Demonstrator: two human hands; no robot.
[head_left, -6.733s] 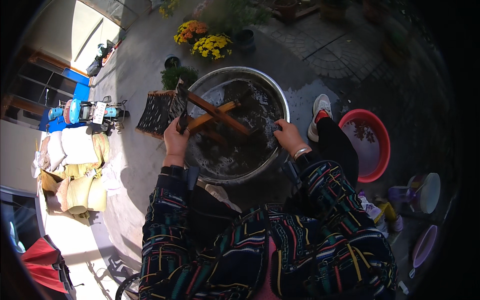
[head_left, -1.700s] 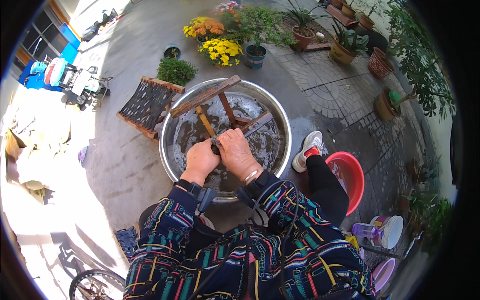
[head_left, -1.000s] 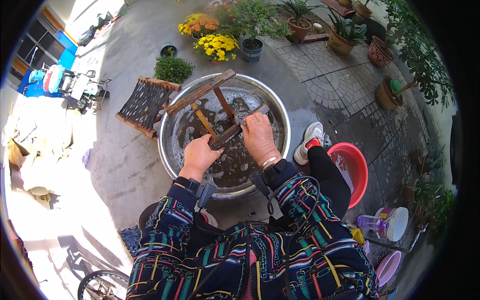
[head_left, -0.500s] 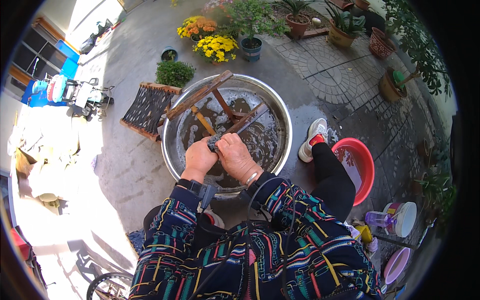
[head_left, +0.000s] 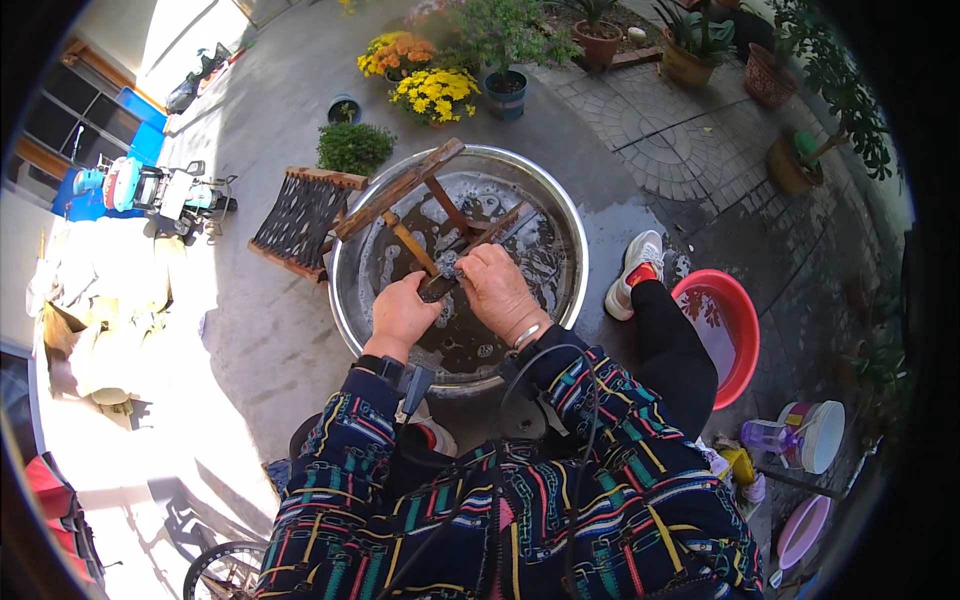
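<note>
A brown wooden stool frame (head_left: pixel 400 190) lies tilted across a large metal basin (head_left: pixel 578 235) of murky, soapy water. My left hand (head_left: pixel 403 312) is closed on the near end of one of its bars, thumb along the wood. Pinched in the fingers of my right hand (head_left: pixel 497 288) is a grey scouring pad (head_left: pixel 449 263), pressed against the same bar just beyond my left hand. A lighter yellowish rod (head_left: pixel 410 242) of the frame runs down toward the pad. Beside the basin's left rim sits a black woven seat (head_left: pixel 305 225) with wooden edges; whether it joins the frame I cannot tell.
Right of my foot stands a red basin (head_left: pixel 745 340) with liquid in it. A white bucket (head_left: pixel 822 437) and a pink basin (head_left: pixel 803 530) lie farther right. Potted yellow flowers (head_left: pixel 436 95) and a green plant (head_left: pixel 355 148) stand beyond the metal basin.
My right hand and the scouring pad have slid a little away along the bar, to the right of my left hand. The hands are now farther apart, and the view has shifted slightly.
</note>
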